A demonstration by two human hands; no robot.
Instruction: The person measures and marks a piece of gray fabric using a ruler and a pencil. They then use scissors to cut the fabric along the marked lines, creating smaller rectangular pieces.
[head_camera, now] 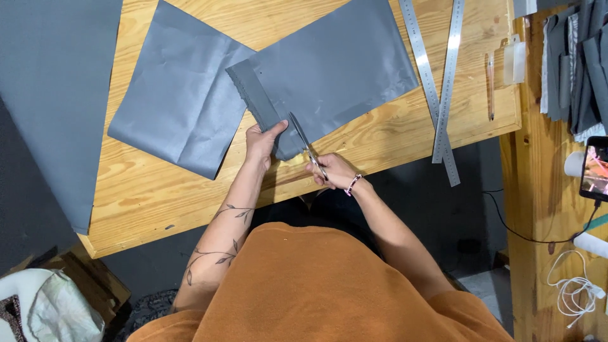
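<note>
A folded piece of grey fabric (335, 69) lies on the wooden table (152, 190). My left hand (263, 142) pinches its near left edge, thumb on top. My right hand (334, 171) grips a pair of scissors (305, 144) by the handles. The blades are parted and point away from me into the near edge of the fabric, just right of my left thumb.
A second grey fabric piece (180, 95) lies left of the first, and a larger grey sheet (54, 95) hangs over the table's left edge. Two metal rulers (440, 82) and a pen (490, 85) lie at the right. A phone (595, 168) and white cable (576, 291) sit on the side shelf.
</note>
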